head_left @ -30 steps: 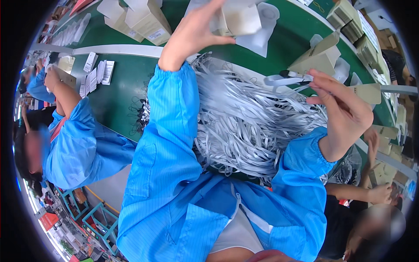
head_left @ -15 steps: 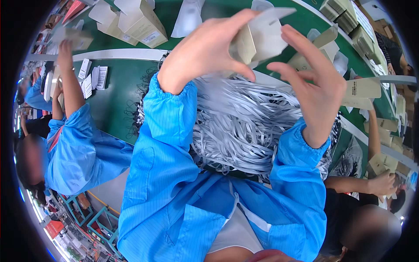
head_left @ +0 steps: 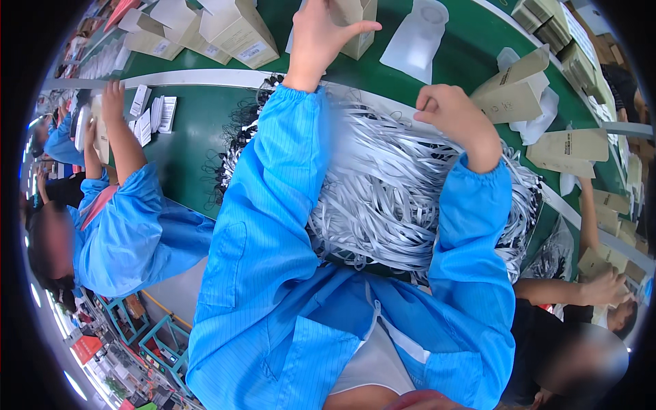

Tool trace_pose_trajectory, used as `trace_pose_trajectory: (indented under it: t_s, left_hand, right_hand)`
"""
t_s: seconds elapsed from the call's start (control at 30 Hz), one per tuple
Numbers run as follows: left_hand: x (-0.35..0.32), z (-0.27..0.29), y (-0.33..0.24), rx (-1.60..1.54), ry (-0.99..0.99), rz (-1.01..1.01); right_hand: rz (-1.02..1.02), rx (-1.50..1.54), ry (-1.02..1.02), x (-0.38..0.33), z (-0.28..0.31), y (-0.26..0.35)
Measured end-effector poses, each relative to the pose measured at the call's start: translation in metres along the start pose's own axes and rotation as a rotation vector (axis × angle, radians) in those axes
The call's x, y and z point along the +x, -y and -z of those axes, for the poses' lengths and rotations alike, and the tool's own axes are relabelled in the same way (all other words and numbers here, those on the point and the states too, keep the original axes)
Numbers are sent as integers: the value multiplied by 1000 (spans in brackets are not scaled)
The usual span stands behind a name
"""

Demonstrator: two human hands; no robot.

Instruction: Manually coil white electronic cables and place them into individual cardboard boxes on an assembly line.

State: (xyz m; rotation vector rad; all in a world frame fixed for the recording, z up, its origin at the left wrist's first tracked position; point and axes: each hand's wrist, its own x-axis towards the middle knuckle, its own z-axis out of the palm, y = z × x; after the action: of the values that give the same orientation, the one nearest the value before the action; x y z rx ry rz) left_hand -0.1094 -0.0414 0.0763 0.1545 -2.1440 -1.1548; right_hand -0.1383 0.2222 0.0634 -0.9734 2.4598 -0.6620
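Note:
My left hand (head_left: 320, 42) reaches to the far edge of the view, its thumb across a cream cardboard box (head_left: 360, 42) on the bench. Its fingers run partly out of the picture, and it seems to grip the box. Loosely curled, my right hand (head_left: 456, 117) hovers over the far right of a heap of white flat straps (head_left: 383, 191) with black cord ends. Nothing shows in its fingers. To the right of that box lies a frosted white sleeve (head_left: 417, 41). An open cream box (head_left: 509, 96) stands beyond my right hand.
Several open cream boxes (head_left: 239, 34) stand at the far left of the green bench (head_left: 195, 123). White printed cards (head_left: 160, 115) lie before a co-worker in blue (head_left: 130, 239). On the right, another person's arm (head_left: 567, 292) reaches among boxes and a clear bag (head_left: 552, 253).
The cream box that was up between both my hands is now on the bench at my left hand. My right hand has come away, moved nearer and curled its fingers.

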Motion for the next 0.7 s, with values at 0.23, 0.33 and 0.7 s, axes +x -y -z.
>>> trace_pose_trajectory:
  t_s: [0.23, 0.33, 0.7]
  left_hand:
    - [-31, 44, -9, 382, 625, 66]
    - [-31, 60, -25, 532, 787, 256]
    - [-34, -53, 34, 229, 266, -256]
  right_hand:
    - [220, 22, -39, 22, -47, 8]
    - [310, 28, -106, 27, -57, 18]
    - [259, -29, -29, 32, -70, 16]
